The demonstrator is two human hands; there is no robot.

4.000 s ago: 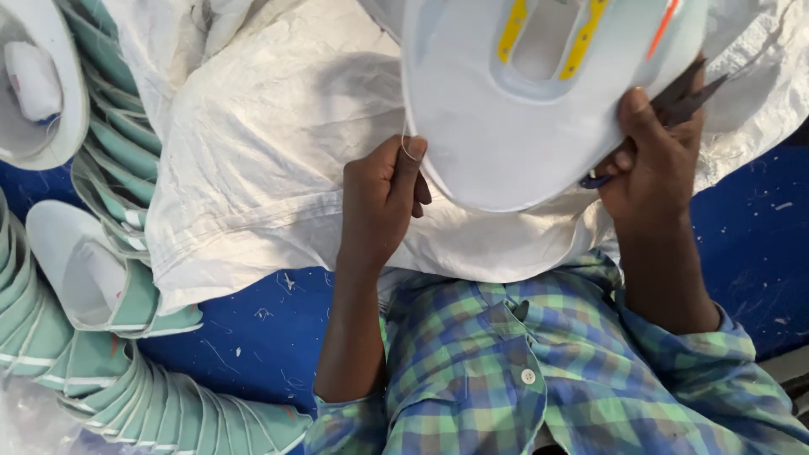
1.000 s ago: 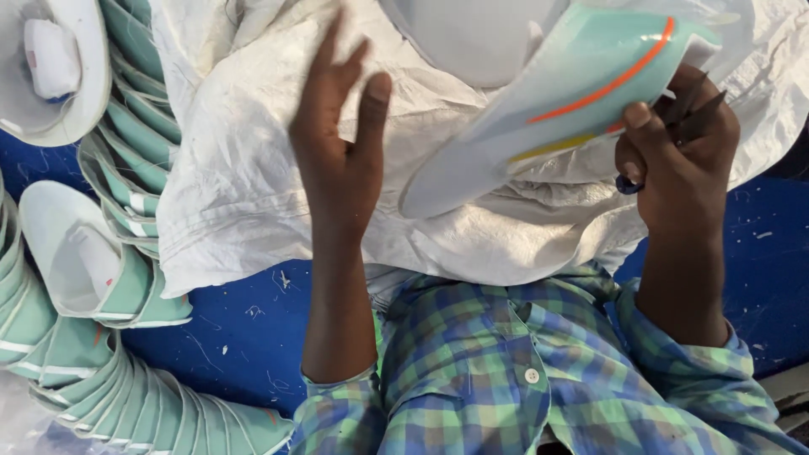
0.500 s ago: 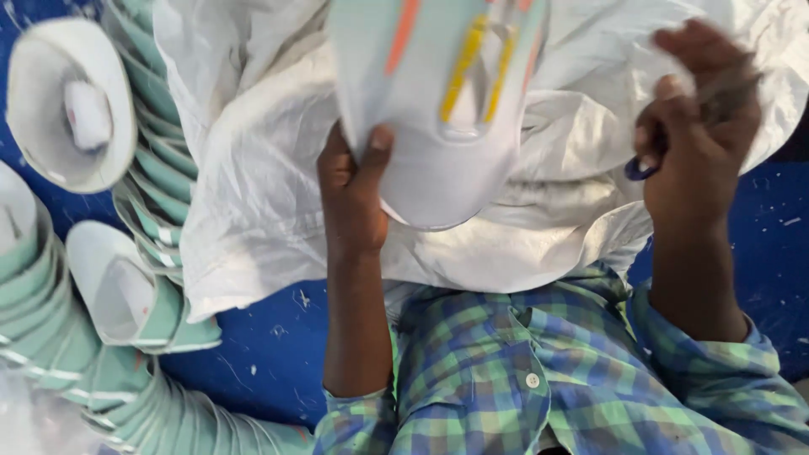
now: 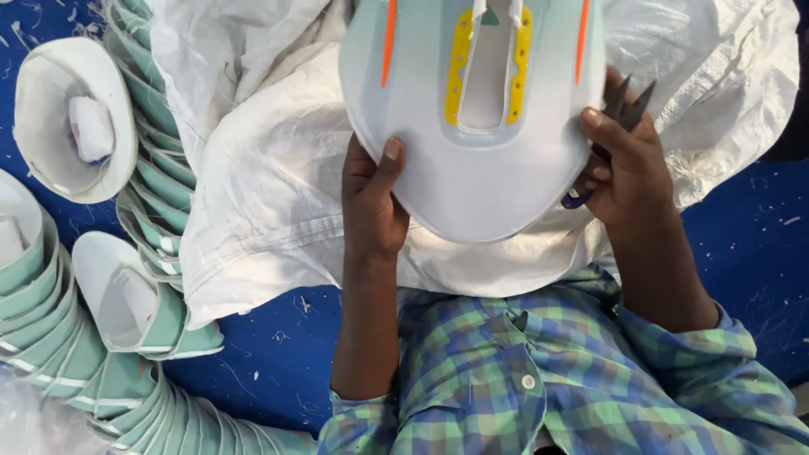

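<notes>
Far left, we note nested stacks of pale green and white shoe uppers [image 4: 50,320] curving along the blue floor [image 4: 278,371], with one curled white piece [image 4: 72,118] sitting open at top left. Next to them, a large white woven sack [image 4: 253,177] lies spread over the floor, its lower edge near our checked green and blue shirt [image 4: 539,371].

Moving right, our left hand [image 4: 373,198] comes up from below and clamps the left rim of a flat shoe upper [image 4: 480,168], thumb pressed on its white face. This upper is held up over the sack, in the middle of the view; it is pale green and white with two orange stripes and yellow eyelet strips either side of a central slot.

Further right, our right hand [image 4: 619,164] grips the upper's right rim, thumb on top. The same hand also holds small dark snips [image 4: 628,101], their points sticking up past the fingers. The two hands sit apart, one at each side of the piece.
</notes>
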